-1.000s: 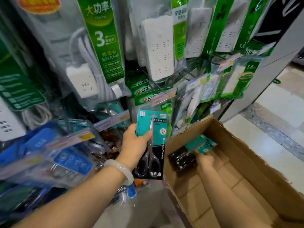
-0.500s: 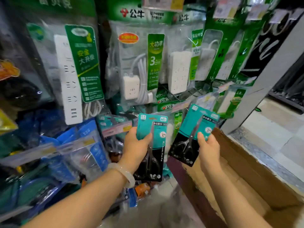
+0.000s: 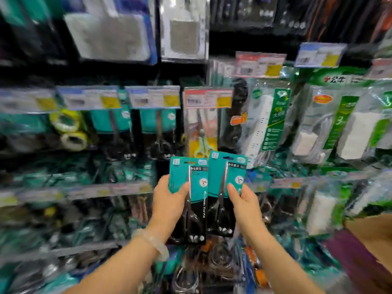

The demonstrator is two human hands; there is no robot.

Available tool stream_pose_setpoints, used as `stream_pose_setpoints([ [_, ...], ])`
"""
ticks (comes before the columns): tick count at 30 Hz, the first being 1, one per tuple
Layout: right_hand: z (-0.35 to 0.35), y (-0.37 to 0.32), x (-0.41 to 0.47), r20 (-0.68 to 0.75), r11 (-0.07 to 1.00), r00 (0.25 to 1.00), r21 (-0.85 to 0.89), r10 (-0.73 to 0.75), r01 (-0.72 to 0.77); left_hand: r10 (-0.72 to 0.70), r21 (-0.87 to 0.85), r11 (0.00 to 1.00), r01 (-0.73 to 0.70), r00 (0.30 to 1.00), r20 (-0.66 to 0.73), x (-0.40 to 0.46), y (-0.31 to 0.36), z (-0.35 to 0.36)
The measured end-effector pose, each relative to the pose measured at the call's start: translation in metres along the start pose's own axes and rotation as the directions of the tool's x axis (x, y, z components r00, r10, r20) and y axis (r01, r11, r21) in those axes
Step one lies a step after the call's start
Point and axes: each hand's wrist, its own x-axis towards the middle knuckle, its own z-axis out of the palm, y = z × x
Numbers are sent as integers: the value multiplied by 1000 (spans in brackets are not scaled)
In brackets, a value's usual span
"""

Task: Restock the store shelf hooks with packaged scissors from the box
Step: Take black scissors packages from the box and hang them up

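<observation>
Left hand (image 3: 169, 205): closed on the left scissors pack (image 3: 188, 200), thumb across the teal card front, fingers hidden behind the card; pale bangle (image 3: 151, 244) at the wrist.
Right hand (image 3: 244, 203): closed on the right scissors pack (image 3: 224, 194), thumb on the card's right front, other fingers behind and out of sight.
Packs: held upright side by side between the two thumbs, inner edges touching or slightly overlapping; cannot tell which lies in front.
Writing on packs: teal upper half, black lower half; Chinese characters beside the blade, roughly "办公剪刀"; round scissors icon; vertical English line on the left pack, too blurred to read surely.
Shelf stock above the thumbs: hung teal scissors packs (image 3: 158, 132), same card colours; just right of them yellow-handled scissors (image 3: 202, 143) in a clear pack.
Price tags (image 3: 153, 99): blue, red and yellow strips over the hooks, print blurred and unreadable.
Right of the fingers: green power strip packs (image 3: 273, 119) with the "公牛" brand header and a large "3" on one label.
Left of the fingers: yellow tape rolls (image 3: 69, 128), well apart.
Box (image 3: 373, 236): brown corner at the right edge, below and right of the right hand.
Open room: dark gap directly above the pack tops, below the hung scissors; crowded, blurred packs below the wrists.
</observation>
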Motion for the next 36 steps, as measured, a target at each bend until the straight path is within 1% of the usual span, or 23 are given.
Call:
stream_pose_setpoints([
  [3, 46, -16, 1, 93, 998, 993, 4, -70, 70, 15, -24, 1000, -17, 995, -102, 7, 3, -44],
  [6, 80, -35, 7, 201, 993, 973, -22, -110, 116, 50, -48, 997, -58, 986, -161, 12, 10, -72],
  [8, 96, -44, 16, 229, 988, 964, -38, -135, 148, 78, -48, 995, -90, 975, -208, 17, 17, -83],
  [12, 117, -68, 37, 247, 971, 955, -129, -166, 202, 113, -21, 992, -123, 957, -266, 23, 30, -96],
  [15, 128, -88, 48, 298, 969, 941, -129, -164, 210, 137, -13, 989, -147, 944, -301, 29, 38, -102],
  [21, 134, -102, 69, 246, 966, 947, -101, -206, 236, 104, -68, 989, -129, 952, -289, 32, 42, -100],
  [24, 135, -96, 70, 229, 958, 943, -97, -242, 269, 97, -87, 988, -128, 950, -296, 34, 43, -102],
  [27, 135, -92, 72, 196, 964, 949, -55, -246, 261, 90, -103, 987, -125, 950, -298, 36, 43, -104],
  [31, 137, -95, 76, 214, 968, 951, -62, -225, 243, 83, -116, 986, -123, 949, -303, 37, 41, -104],
  [36, 140, -93, 73, 259, 960, 937, -91, -233, 264, 74, -117, 987, -112, 954, -291, 38, 40, -96],
])
